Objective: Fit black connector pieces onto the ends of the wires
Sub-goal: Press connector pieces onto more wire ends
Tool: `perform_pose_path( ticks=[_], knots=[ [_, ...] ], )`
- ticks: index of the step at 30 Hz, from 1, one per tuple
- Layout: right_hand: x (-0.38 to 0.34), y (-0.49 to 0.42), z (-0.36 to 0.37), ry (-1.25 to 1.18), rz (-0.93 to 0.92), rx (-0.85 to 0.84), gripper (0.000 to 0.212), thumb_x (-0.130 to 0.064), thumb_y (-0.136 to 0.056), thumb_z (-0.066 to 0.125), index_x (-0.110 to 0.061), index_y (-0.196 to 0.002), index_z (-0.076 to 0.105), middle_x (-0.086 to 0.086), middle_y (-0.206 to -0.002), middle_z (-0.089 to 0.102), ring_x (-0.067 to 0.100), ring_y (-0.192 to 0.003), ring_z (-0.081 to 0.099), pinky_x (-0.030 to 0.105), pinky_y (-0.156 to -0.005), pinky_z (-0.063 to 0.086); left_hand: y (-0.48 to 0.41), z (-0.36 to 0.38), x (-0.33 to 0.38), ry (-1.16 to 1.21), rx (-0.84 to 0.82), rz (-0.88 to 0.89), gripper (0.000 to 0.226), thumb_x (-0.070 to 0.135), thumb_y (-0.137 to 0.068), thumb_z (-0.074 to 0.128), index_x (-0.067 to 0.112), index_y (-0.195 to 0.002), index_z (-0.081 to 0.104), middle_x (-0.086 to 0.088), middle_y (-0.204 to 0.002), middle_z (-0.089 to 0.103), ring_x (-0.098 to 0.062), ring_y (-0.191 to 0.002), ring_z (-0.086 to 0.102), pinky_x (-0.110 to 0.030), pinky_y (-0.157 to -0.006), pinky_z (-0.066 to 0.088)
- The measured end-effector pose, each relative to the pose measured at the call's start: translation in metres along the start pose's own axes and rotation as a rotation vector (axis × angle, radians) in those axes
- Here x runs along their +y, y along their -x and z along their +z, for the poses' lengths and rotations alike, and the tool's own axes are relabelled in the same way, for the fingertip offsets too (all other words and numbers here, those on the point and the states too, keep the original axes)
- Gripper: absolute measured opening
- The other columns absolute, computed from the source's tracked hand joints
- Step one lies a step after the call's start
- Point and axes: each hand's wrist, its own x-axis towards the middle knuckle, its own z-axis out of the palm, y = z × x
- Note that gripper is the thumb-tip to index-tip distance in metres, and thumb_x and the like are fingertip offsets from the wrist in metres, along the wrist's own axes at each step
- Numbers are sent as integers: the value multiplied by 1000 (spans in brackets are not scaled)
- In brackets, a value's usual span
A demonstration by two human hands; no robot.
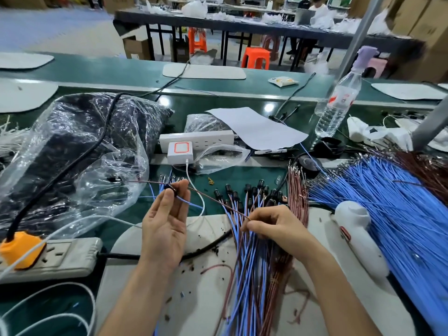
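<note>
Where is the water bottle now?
In the head view, the bottle stands at upper right, beyond the blue wires and right of the paper.

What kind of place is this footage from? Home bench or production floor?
Most likely a small factory's wire-harness assembly floor: a big pile of cut blue wires, a row of wires already fitted with black connector pieces, and long worktables with plastic stools and cardboard boxes behind.
</note>
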Motion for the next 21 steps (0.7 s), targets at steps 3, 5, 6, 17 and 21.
perform_pose_path(
  ticks=[3, 5, 6, 17, 21],
  knots=[
    [0, 0, 0, -137, 2, 80, 20, -13, -95, 56, -18, -83, 71, -4, -54, 55, 10, -49, 46, 16, -49, 36, 1, 0, 0, -11, -13, -24, 20, 14, -78, 54, 7, -95, 62, -5, -89, 74, -12, -85, 71, -10, -50, 50],
    [2, -3, 1, -356, 4, 232, 19, -17, -98, 50, -17, -91, 67, 3, -51, 54, 12, -42, 44, 17, -41, 34, 2, 1, -3, -42, -55, -45, 19, 13, -76, 55, 7, -93, 63, -6, -89, 74, -13, -85, 71, -11, -50, 51],
    [3, -4, 1, -458, 1, 307, 20, -18, -99, 47, -16, -95, 67, 4, -49, 51, 12, -39, 40, 17, -38, 30, 3, 1, -5, -59, -88, -41, 18, 11, -76, 55, 5, -91, 62, -7, -88, 74, -14, -85, 71, -13, -56, 53],
    [-6, 0, 1, -505, -15, 227, 22, -34, -83, 60, -18, -75, 73, -4, -46, 41, 7, -40, 33, 16, -42, 25, 14, -6, -25, -913, -512, 344, 18, 16, -82, 58, 15, -100, 64, 6, -104, 72, -11, -103, 66, -15, -86, 48],
    [-7, 1, 4, -708, -121, 359, 36, -18, -95, 46, -16, -66, 67, -7, -44, 30, 9, -38, 21, 20, -40, 19, 18, -7, -27, -982, -581, 328, 20, 12, -84, 59, 19, -102, 64, 6, -105, 70, -12, -106, 64, -18, -91, 48]
  ],
)
